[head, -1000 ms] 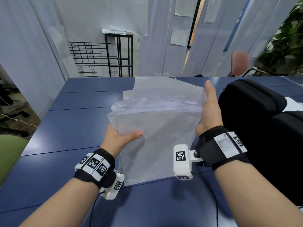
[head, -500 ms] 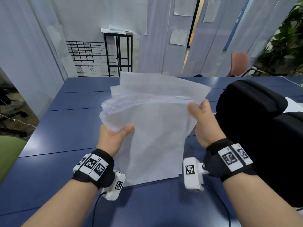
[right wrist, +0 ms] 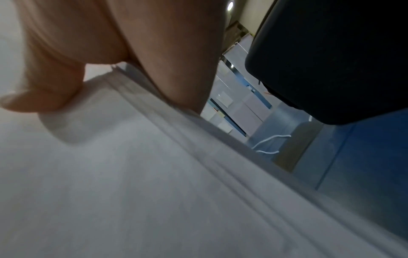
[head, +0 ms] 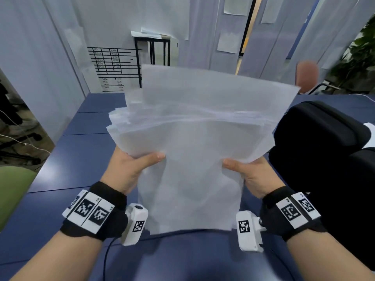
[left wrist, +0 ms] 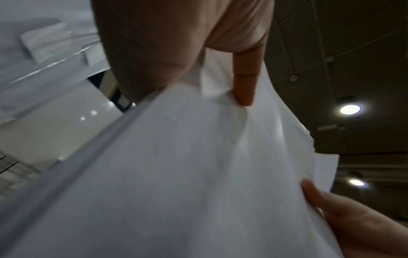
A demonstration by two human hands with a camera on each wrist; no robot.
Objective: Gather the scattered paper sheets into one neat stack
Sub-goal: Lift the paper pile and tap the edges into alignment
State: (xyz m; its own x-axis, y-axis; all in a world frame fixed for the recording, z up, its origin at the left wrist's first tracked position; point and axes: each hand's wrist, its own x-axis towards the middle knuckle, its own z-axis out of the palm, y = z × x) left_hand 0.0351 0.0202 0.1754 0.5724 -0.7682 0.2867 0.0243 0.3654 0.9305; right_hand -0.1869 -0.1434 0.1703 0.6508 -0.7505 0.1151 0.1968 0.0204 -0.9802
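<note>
A loose bundle of white paper sheets (head: 194, 134) stands nearly upright above the blue table (head: 67, 179), its lower edge close to the surface. The sheets are fanned and uneven at the top. My left hand (head: 129, 167) grips the bundle's left side, thumb on the front, fingers hidden behind. My right hand (head: 251, 173) grips the right side the same way. In the left wrist view the paper (left wrist: 176, 174) fills the frame with a fingertip (left wrist: 244, 94) pressing its back. The right wrist view shows stepped sheet edges (right wrist: 198, 157) under my thumb (right wrist: 55, 83).
A large black bag (head: 324, 155) lies on the table just right of my right hand. A green chair (head: 12, 191) sits at the left edge. Beyond the far table edge are a pink chair (head: 307, 76), a black rack (head: 152, 55) and white partitions.
My right hand slid from the bundle's upper right edge down to its lower right side. The bundle has been raised and tilted more upright, closer to the camera. My left hand kept its hold.
</note>
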